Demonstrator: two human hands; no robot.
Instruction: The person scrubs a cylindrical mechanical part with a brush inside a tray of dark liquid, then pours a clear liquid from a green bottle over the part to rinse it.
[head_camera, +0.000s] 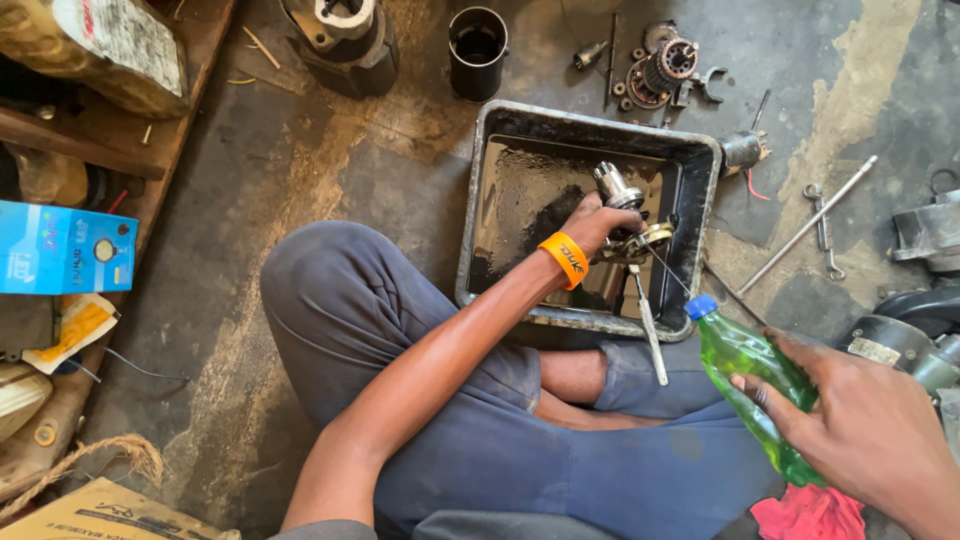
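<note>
My left hand (597, 222), with an orange band on the wrist, reaches over a black metal tray (700, 160) of dark oily liquid and grips a shiny metal motor part (622, 192) with a shaft and gear. My right hand (860, 420) holds a green plastic bottle (752, 382) with a blue cap, tilted toward the tray's near right corner. A thin metal tool (650, 325) lies across the tray's near rim and my leg.
I sit cross-legged on a stained concrete floor. Behind the tray stand a black cylinder (477, 50), a motor housing (345, 40) and several small gears and parts (665, 68). A long rod (810, 225) lies right. A red rag (810, 515) is near my knee. Boxes (60, 250) sit left.
</note>
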